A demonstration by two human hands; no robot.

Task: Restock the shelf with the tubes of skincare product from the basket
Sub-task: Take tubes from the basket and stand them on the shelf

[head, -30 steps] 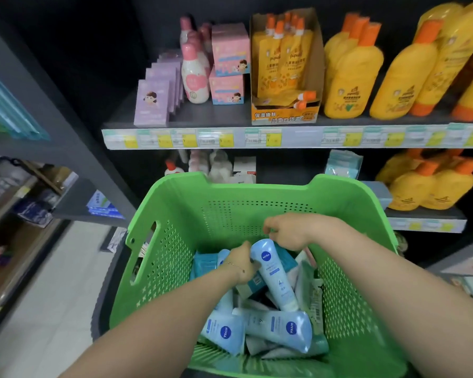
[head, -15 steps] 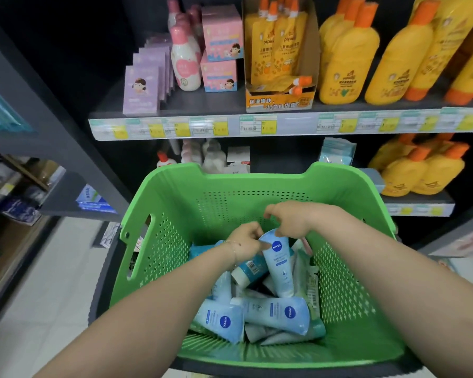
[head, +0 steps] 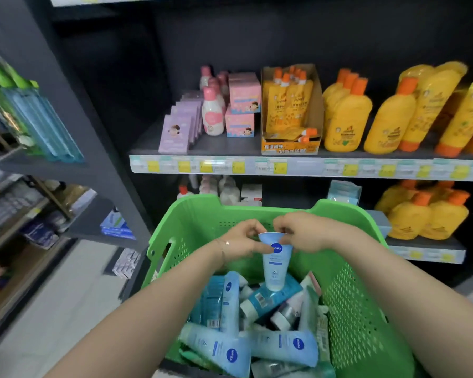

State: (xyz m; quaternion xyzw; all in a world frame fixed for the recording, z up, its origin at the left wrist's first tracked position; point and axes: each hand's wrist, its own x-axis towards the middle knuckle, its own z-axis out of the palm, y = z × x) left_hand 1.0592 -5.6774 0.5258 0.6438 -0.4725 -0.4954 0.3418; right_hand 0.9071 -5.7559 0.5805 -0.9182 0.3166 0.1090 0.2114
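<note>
The left hand (head: pixel 241 241) and the right hand (head: pixel 306 233) are meeting over the middle of the basket, each pinching a corner of the flat crimped end of one pale blue tube (head: pixel 275 264), fingers curled tight on it from either side. The tube is hanging upright between them, cap down. A moment ago it was leaning low in the pile with the left hand wrapped around its body; now it is coming up out of the heap. Whether its cap is still brushing the teal tube (head: pixel 271 297) just beneath is hard to tell. Around it, the rest of the tubes (head: pixel 283 346) are lying jumbled in the near half of the green basket (head: pixel 197 205). Beyond the far rim, the shelf (head: pixel 224 144) is showing a bare dark stretch to the left of the purple boxes (head: pixel 175 135), with pink boxes (head: pixel 242 105) and yellow bottles (head: pixel 344 124) filling the right. The first tube looks nearly free, so carrying it up to the shelf seems to be the step coming next, with plenty left in the basket.
</note>
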